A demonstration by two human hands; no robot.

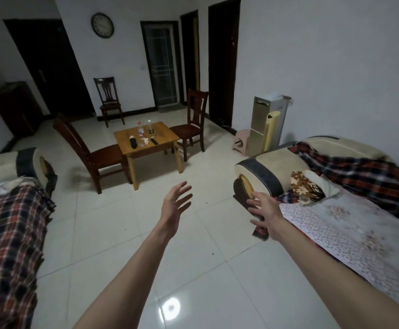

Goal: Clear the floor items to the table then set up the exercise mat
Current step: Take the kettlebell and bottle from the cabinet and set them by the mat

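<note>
both my left hand (173,205) and right hand (266,208) have spread, empty fingers. the pale yellow rolled foam mat (271,130) leans by the far wall. i walk there, grab its middle with both hands.

Dim indoor light; overhead lamp glare on floor tiles (170,307), bottom centre. Wide-angle bending at edges; slight softness throughout.
</note>
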